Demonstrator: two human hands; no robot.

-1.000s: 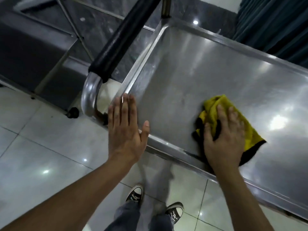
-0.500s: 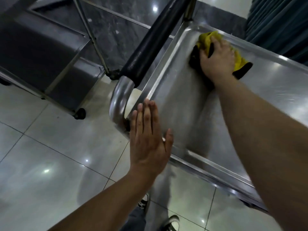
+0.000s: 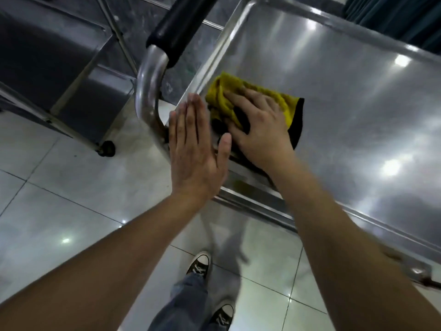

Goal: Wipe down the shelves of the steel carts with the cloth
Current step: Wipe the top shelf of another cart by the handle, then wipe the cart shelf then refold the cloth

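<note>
Cloth (image 3: pixel 250 96) dragged back to near corner; right hand (image 3: pixel 260 130) flat atop, left hand (image 3: pixel 195 149) flat beside.

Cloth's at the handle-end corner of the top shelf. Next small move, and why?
Probably sweep the right hand and the yellow-and-black cloth it presses flat away from the corner, along the steel cart's top shelf. The cloth sits by the raised rim near the black-gripped handle, and the wide shelf surface stretches beyond it. The left hand, fingers straight, can stay near the rim.
</note>
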